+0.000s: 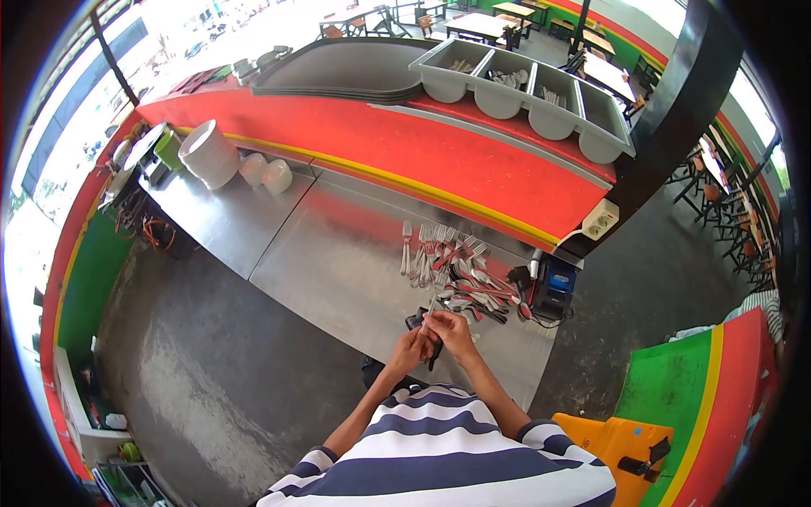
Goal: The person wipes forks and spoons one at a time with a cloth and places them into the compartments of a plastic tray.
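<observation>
- Fork, apparently, pinched by my left hand and right hand, fingers closed.
- Likely inspecting or wiping; next move calls for loosening one hand.
- Cutlery pile just beyond.

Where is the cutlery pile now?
In the head view, the cutlery pile lies on the steel counter, beyond the right hand and left of the blue device.

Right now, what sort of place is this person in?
It looks like a restaurant or canteen. There are rows of tables in the background, a pile of forks and spoons near the hands, and a stack of white dishes.
</observation>
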Demonstrator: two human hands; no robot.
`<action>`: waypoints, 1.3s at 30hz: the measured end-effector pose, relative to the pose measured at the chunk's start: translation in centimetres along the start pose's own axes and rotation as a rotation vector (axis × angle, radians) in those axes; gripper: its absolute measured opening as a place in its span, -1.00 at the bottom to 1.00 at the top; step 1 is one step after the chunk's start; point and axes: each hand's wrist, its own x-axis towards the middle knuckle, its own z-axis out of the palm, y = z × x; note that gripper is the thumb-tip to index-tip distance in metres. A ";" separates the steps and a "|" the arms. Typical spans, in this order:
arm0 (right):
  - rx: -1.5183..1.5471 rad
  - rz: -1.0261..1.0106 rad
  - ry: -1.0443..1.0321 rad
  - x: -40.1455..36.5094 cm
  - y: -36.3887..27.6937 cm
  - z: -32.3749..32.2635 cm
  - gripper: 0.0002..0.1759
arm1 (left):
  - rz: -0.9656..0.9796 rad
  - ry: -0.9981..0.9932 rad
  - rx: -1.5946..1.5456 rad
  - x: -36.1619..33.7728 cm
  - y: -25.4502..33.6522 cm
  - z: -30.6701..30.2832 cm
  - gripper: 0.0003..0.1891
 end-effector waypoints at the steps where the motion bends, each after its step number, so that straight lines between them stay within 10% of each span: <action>1: 0.032 -0.035 0.061 0.1 -0.4 0.6 -0.79 | -0.013 -0.021 0.017 0.4 0.3 -0.3 -0.58; 11: -0.099 -0.219 0.256 2.5 -3.9 -0.8 -0.80 | -0.042 -0.083 0.284 5.3 8.2 -0.8 -0.73; 18: -0.317 -0.356 0.397 5.0 -13.1 -2.6 -0.76 | 0.275 -0.261 0.336 13.7 12.7 0.7 -0.78; 28: -0.692 -1.072 0.553 13.6 -36.7 -9.6 -0.80 | 0.969 -0.276 0.599 25.9 36.9 11.7 -0.79; 39: -0.889 -0.899 0.611 21.8 -44.4 -19.5 -0.76 | 0.885 -0.195 0.800 38.1 41.3 17.4 -0.67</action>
